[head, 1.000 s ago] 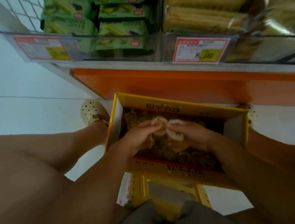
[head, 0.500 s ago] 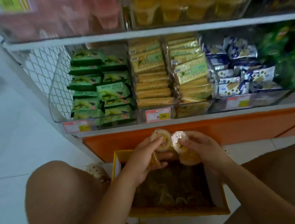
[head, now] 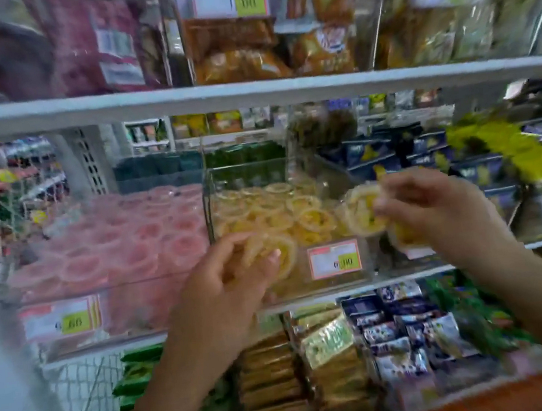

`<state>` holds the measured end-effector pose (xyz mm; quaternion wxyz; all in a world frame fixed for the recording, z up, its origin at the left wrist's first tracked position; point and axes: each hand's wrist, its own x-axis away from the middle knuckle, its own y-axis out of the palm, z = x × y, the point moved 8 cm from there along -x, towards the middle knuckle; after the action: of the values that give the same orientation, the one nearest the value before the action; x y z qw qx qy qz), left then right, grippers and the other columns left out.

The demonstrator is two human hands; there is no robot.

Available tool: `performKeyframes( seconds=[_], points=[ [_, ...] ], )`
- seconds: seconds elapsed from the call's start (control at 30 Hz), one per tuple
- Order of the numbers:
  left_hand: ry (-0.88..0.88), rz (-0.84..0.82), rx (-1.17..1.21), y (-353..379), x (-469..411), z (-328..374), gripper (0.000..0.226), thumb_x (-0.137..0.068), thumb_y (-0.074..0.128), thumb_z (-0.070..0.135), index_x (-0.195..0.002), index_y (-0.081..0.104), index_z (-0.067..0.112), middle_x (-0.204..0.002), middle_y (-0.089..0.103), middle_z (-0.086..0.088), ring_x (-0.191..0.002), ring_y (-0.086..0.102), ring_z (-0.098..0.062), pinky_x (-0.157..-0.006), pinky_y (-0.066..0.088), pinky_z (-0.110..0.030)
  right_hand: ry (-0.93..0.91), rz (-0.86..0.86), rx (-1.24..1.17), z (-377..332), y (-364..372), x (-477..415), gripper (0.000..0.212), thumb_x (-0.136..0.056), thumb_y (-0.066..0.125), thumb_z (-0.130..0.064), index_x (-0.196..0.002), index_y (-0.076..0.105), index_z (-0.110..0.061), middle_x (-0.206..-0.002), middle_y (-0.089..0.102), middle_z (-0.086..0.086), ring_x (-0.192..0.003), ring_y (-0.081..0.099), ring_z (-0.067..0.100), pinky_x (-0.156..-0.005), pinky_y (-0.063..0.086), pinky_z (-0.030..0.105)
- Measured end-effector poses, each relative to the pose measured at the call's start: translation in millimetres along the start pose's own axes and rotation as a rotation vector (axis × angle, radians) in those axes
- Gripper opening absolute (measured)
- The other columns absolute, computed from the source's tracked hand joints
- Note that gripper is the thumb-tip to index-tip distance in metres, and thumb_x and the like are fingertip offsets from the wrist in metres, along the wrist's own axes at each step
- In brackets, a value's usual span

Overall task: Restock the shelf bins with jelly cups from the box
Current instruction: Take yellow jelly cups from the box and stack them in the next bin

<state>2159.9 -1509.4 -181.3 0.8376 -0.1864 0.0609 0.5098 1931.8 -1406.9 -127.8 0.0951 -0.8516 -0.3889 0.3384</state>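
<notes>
Jelly cups [head: 280,211], yellow, fill the clear bin [head: 208,192] on the middle shelf [head: 408,278]. The left hand [head: 224,279] curls round one yellow cup [head: 284,253] at the bin's near wall; the right hand [head: 433,206] pinches two more cups [head: 364,214] just right of the bin.

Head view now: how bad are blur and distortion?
Head view: motion blur everywhere, price tag barely legible. Head view: shelf edge runs slanted and slightly bowed by the wide lens; jelly cups in the right hand are smeared.
</notes>
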Motion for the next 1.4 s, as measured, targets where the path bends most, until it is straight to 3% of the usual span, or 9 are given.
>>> performKeyframes(
  seconds=[0.13,0.23,0.33,0.57,0.8,0.93,1.0,1.13,1.4],
  points=[
    [0.097,0.063,-0.279,-25,-29,25,0.066,-0.060,0.046,0.076,-0.117,0.059,0.045,-0.097,0.069,0.013,-0.078,0.064,0.000,-0.060,0.046,-0.021,-0.107,-0.230,0.364,-25,1,-96,0.010,-0.090,0.066,-0.021,-0.088,0.067,-0.031,-0.079,0.068,-0.015,-0.075,0.061,-0.001,-0.068,0.043,0.015],
    [0.137,0.078,-0.455,-33,-41,34,0.053,-0.067,0.047,0.075,-0.114,0.055,0.053,-0.100,0.061,0.027,-0.083,0.059,0.004,-0.063,0.049,-0.024,-0.118,-0.457,0.643,-14,27,-142,0.011,-0.093,0.061,-0.019,-0.101,0.068,-0.020,-0.093,0.066,-0.007,-0.088,0.059,0.009,-0.076,0.041,0.022],
    [0.138,0.074,-0.518,-38,-44,35,0.052,-0.059,0.040,0.079,-0.105,0.053,0.059,-0.092,0.059,0.030,-0.076,0.058,0.005,-0.060,0.044,-0.021,-0.039,-0.678,0.753,8,58,-163,0.016,-0.092,0.059,-0.016,-0.104,0.070,-0.019,-0.089,0.067,-0.011,-0.087,0.060,0.010,-0.065,0.045,0.017],
    [0.066,0.103,-0.510,-58,-51,17,0.037,-0.072,0.057,0.064,-0.108,0.058,0.055,-0.087,0.065,0.022,-0.069,0.059,0.002,-0.060,0.046,-0.027,0.188,-0.960,0.995,39,101,-182,0.021,-0.090,0.065,-0.013,-0.080,0.072,-0.030,-0.117,0.055,-0.001,-0.115,0.053,0.027,-0.066,0.060,0.037],
    [0.094,0.100,-0.550,-59,-55,14,0.035,-0.077,0.060,0.059,-0.112,0.058,0.055,-0.085,0.062,0.021,-0.071,0.057,0.002,-0.064,0.047,-0.029,0.224,-1.020,1.168,39,112,-173,0.020,-0.089,0.066,-0.007,-0.100,0.069,-0.024,-0.082,0.053,-0.002,-0.079,0.062,0.024,-0.046,0.053,0.029],
    [0.133,0.109,-0.538,-58,-53,19,0.034,-0.074,0.059,0.060,-0.108,0.057,0.057,-0.078,0.062,0.021,-0.068,0.058,0.001,-0.062,0.047,-0.028,0.125,-0.990,1.287,32,115,-168,0.034,-0.085,0.064,0.003,-0.109,0.066,-0.021,-0.100,0.054,0.000,-0.081,0.062,0.024,-0.043,0.052,0.024],
    [0.162,0.111,-0.525,-58,-52,22,0.029,-0.069,0.055,0.067,-0.098,0.055,0.062,-0.084,0.064,0.029,-0.069,0.059,0.003,-0.062,0.047,-0.028,-0.008,-0.972,1.424,29,120,-167,0.039,-0.087,0.062,-0.002,-0.122,0.062,-0.018,-0.123,0.052,-0.001,-0.089,0.055,0.018,-0.050,0.051,0.018],
    [0.191,0.138,-0.529,-63,-47,26,0.036,-0.062,0.042,0.075,-0.094,0.052,0.065,-0.087,0.062,0.034,-0.075,0.056,0.009,-0.062,0.047,-0.027,-0.163,-0.981,1.539,28,129,-163,0.033,-0.094,0.056,-0.010,-0.126,0.060,-0.016,-0.126,0.055,0.002,-0.103,0.053,0.019,-0.076,0.046,0.026],
    [0.224,0.150,-0.572,-65,-44,31,0.020,-0.073,0.055,0.065,-0.093,0.051,0.064,-0.092,0.053,0.047,-0.078,0.052,0.016,-0.057,0.041,-0.024,-0.099,-1.043,1.344,30,126,-166,0.023,-0.087,0.063,-0.005,-0.098,0.070,-0.024,-0.087,0.050,-0.018,-0.099,0.049,0.011,-0.091,0.048,0.030]
  ],
)
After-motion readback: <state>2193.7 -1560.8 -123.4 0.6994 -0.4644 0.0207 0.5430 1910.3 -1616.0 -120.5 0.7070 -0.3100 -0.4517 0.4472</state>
